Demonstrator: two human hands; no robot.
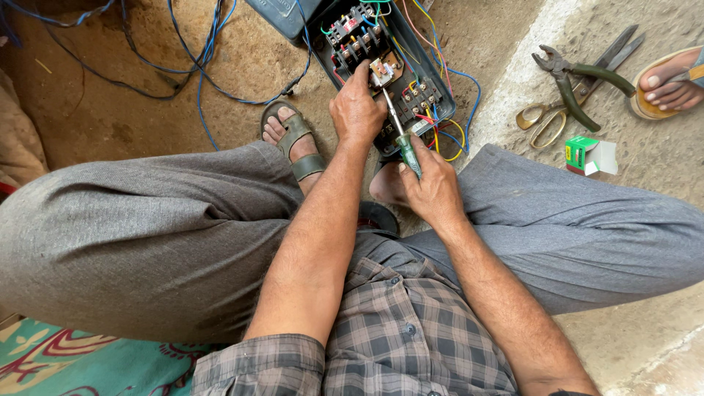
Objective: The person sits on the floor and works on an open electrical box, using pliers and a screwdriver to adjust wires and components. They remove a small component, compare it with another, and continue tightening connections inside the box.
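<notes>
An open dark electrical box [440, 103] full of coloured wires and terminal blocks lies on the ground between my feet. My left hand [357, 110] rests on the box, its fingers pinching a small white and brown component [383, 70] inside. My right hand [431, 189] grips a green-handled screwdriver [408, 150]. The screwdriver's metal shaft points up into the box, with its tip just below that component.
Green-handled pliers [576, 81] and brass-handled scissors [546, 121] lie on the concrete at the right, with a small green and white carton [589, 154] beside them. Another person's sandalled foot [671, 82] is at the far right. Blue cables [202, 62] trail across the dirt at the left.
</notes>
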